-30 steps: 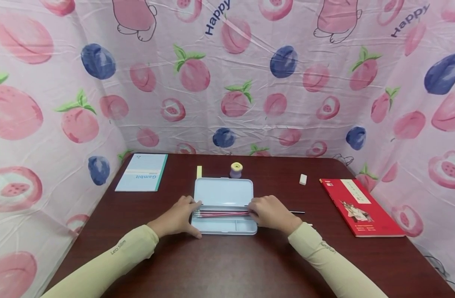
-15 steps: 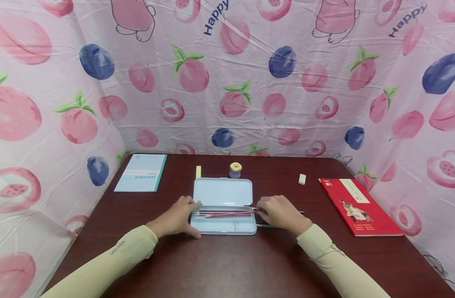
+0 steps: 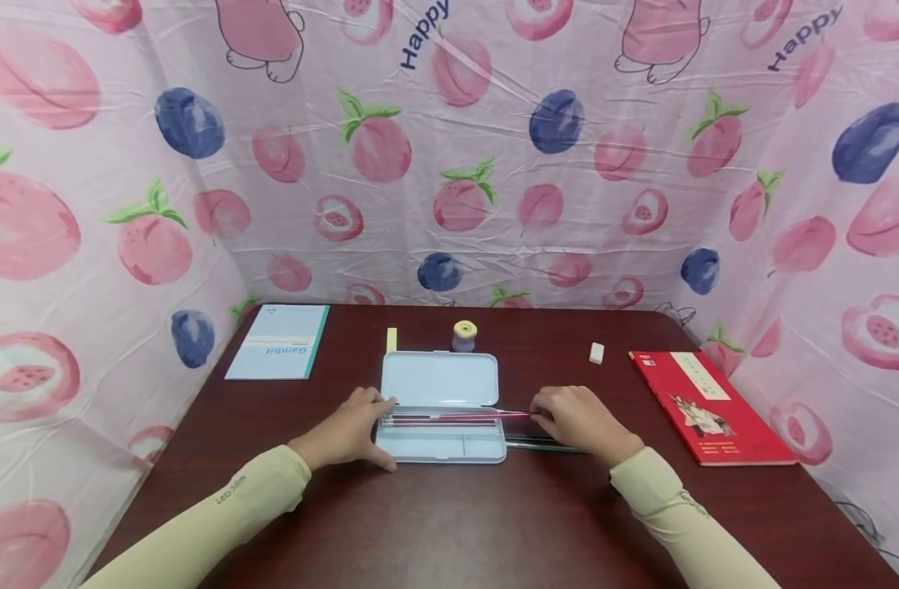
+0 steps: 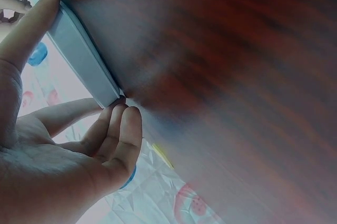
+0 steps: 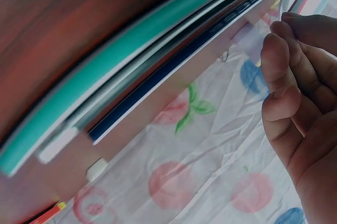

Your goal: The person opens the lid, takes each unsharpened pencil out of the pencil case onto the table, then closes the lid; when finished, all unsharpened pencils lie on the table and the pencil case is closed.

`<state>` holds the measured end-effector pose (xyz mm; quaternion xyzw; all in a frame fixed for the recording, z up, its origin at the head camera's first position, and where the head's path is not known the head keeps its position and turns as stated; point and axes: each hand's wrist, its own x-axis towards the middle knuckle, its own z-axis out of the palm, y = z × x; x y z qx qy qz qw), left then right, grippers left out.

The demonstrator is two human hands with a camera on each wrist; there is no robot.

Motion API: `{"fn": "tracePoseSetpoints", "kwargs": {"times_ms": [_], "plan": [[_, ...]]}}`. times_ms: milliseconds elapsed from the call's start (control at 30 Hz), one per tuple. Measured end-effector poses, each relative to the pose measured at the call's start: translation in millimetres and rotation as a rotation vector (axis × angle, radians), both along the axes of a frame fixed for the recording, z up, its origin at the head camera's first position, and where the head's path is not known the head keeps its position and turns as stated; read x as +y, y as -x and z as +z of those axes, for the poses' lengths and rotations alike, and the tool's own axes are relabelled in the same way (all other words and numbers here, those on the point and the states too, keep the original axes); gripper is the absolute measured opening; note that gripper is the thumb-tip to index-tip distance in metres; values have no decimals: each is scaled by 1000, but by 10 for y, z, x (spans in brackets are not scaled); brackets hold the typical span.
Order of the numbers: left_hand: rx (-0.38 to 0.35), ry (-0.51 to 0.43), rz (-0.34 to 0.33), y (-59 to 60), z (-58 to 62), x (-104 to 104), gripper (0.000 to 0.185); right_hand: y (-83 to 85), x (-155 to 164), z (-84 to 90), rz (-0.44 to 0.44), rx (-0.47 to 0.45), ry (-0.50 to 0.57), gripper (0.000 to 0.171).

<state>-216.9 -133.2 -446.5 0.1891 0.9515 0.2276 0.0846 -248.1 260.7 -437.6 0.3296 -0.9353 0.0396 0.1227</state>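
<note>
A pale blue pencil case (image 3: pixel 440 378) lies on the table with its lid tipped back. My left hand (image 3: pixel 348 432) holds its left end, thumb along the front side and fingers at the back corner; the left wrist view shows the case wall (image 4: pixel 79 56) between them. Several pencils (image 3: pixel 445 422) lie in the long rear compartment. Thumb and fingertips of my right hand (image 3: pixel 583 419) pinch a red pencil (image 3: pixel 511 414), which sticks out past the case's right end. Under that hand, a green pencil (image 5: pixel 105 82) and a dark blue one (image 5: pixel 184 63) lie on the table.
Behind the case are a yellow strip (image 3: pixel 392 339) and a yellow-and-purple cylindrical object (image 3: pixel 465 336). A white eraser (image 3: pixel 596 353) and a red book (image 3: pixel 714 409) lie to the right. At the back left is a light blue notebook (image 3: pixel 278 342). Patterned cloth surrounds the table.
My right hand has moved right, drawing the red pencil partly out over the case's right end. The green pencil beside the case has come into view. My left hand stays put.
</note>
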Motion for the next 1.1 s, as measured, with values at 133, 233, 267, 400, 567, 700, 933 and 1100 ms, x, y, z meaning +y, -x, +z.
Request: {"fn": "tracePoseSetpoints", "kwargs": {"times_ms": [133,233,267,400,567,700,933,1100], "plan": [[-2,6,2,-2,6,-3,107,12,107,-9,-7,12,3,15],[-6,1,7,-7,14,1,107,25,172,-10,-11,17,4,14],[-8,-1,8,-8,15,3,107,31,193,-12,-13,16,7,15],[-6,-3,10,-12,22,8,107,48,271,-17,-16,21,26,15],[-3,2,13,-14,20,15,107,65,387,-23,-19,40,36,15],[-6,3,13,-8,10,18,107,73,492,-20,-32,43,37,16],[14,-2,0,3,-14,8,107,65,667,-14,-74,38,40,17],[29,-15,-10,8,-36,-2,107,54,760,16,-98,25,46,16]]}}
